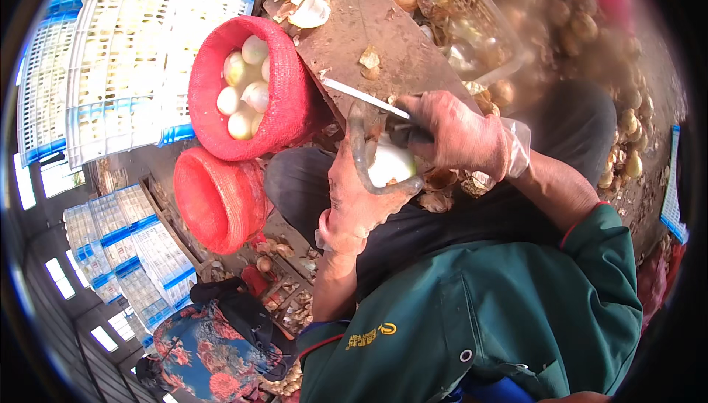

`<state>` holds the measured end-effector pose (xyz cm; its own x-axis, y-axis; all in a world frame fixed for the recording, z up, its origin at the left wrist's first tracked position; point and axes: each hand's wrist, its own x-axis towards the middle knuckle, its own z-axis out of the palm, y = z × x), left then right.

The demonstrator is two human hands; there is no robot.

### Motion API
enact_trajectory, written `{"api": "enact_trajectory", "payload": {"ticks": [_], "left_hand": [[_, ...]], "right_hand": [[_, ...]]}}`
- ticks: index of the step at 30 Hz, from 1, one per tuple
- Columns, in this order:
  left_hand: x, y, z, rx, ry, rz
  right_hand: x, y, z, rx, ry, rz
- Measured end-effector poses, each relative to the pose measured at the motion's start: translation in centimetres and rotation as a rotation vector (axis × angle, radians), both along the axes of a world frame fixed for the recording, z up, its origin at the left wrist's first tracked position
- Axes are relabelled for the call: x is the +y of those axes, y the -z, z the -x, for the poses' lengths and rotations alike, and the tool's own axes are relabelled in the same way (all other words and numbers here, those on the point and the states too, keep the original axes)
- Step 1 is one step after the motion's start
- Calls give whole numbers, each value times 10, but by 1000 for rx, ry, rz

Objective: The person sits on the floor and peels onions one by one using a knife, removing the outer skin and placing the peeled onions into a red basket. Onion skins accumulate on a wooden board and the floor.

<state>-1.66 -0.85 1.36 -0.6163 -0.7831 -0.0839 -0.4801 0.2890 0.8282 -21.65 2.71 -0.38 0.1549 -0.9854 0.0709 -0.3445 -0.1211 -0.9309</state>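
My left hand (359,187), in a soiled work glove with dark fingertips, is curled around a white peeled onion (391,162). Over the onion, my right hand (451,132) is gloved too and closed on the dark handle of a knife. The knife's blade (365,96) points to the upper left, above the wooden board (398,43). Part of the onion is hidden behind my fingers. Beyond my left hand, a red mesh sack (287,93) with a rolled rim holds several peeled onions (240,99).
A second red sack (221,204) stands nearer me. White and blue plastic crates (121,54) are stacked at left. Onion skins (310,13) litter the board. A crate of peelings (487,27) and piled unpeeled onions (630,121) lie at right. A person in floral clothing (210,353) is at lower left.
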Motion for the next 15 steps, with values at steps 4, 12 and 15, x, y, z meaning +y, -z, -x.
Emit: {"api": "enact_trajectory", "payload": {"ticks": [4, 12, 15], "left_hand": [[5, -3, -4, 413, -50, -256], [4, -2, -3, 234, -122, -261], [2, -6, 1, -3, -30, -135]], "right_hand": [[-7, 2, 12, -49, 193, -295], [1, -19, -9, -209, 27, -14], [0, -17, -12, -8, -66, 4]]}}
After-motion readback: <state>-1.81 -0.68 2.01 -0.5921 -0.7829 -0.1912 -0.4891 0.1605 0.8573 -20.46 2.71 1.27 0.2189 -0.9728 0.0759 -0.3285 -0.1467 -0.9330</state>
